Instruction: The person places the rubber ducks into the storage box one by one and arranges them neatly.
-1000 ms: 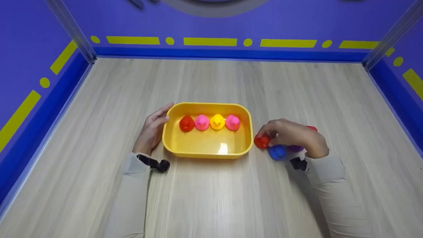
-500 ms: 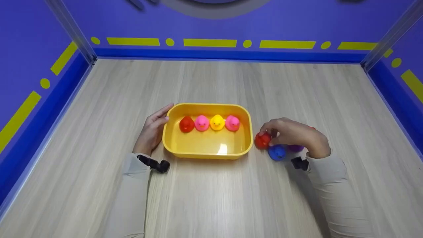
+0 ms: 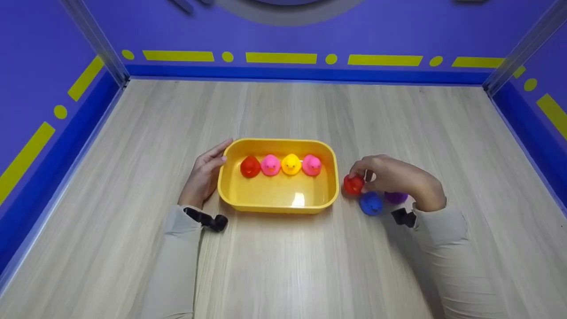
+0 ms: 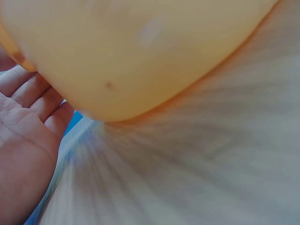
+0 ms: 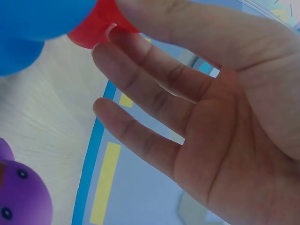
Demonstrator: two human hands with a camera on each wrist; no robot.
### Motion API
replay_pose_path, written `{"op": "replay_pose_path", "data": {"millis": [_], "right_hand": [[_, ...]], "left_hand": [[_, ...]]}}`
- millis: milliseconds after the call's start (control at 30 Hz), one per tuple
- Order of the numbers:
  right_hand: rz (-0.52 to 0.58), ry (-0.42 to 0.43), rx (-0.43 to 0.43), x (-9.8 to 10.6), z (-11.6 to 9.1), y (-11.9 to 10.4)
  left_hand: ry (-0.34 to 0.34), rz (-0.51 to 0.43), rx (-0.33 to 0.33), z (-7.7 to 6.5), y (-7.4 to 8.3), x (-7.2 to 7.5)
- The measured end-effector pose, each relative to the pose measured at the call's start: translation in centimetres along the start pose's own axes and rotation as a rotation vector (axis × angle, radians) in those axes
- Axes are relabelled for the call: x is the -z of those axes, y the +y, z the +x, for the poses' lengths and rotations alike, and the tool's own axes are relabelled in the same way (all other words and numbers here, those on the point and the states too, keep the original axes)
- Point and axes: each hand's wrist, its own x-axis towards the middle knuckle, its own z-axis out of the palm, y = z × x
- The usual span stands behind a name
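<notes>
My right hand [image 3: 385, 175] pinches a red rubber duck [image 3: 353, 184] between thumb and fingertips, just right of the yellow bin [image 3: 266, 208]. In the right wrist view this red duck [image 5: 89, 37] is partly covered by the thumb and a blue duck [image 5: 42, 18]. Under the right hand sit a blue rubber duck [image 3: 371, 204] and a purple one [image 3: 395, 197]. My left hand [image 3: 203, 170] holds the bin's left end, thumb at the rim and fingers along the outer wall. In the left wrist view those fingers [image 4: 35, 93] lie against the bin's side.
Inside the bin, a red duck [image 3: 250, 167], a pink duck [image 3: 270, 165], a yellow duck [image 3: 291, 164] and another pink duck [image 3: 312, 165] stand in a row along the back. The wooden tabletop [image 3: 283, 261] is bounded by blue walls [image 3: 283, 35] behind and at the sides.
The right hand has shifted slightly up and right in the head view with the red duck in its fingers. A red thing behind that hand is now hidden. The left hand and bin have stayed still.
</notes>
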Motion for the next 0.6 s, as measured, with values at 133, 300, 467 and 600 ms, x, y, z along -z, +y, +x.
{"op": "replay_pose_path", "data": {"millis": [133,300,467,600], "right_hand": [[-0.004,0.005,-0.006,0.2,0.0,-0.2],[0.002,0.008,-0.01,0.6,-0.1,-0.6],[-0.006,0.019,0.007,0.9,-0.2,-0.9],[-0.015,0.035,0.043,1.2,-0.2,-1.1]], "left_hand": [[0.01,-0.008,-0.011,0.0,-0.1,-0.1],[0.01,-0.009,-0.007,0.0,-0.1,0.0],[0.012,-0.015,-0.002,0.0,-0.1,0.0],[0.019,-0.021,-0.002,0.0,-0.1,0.0]]}}
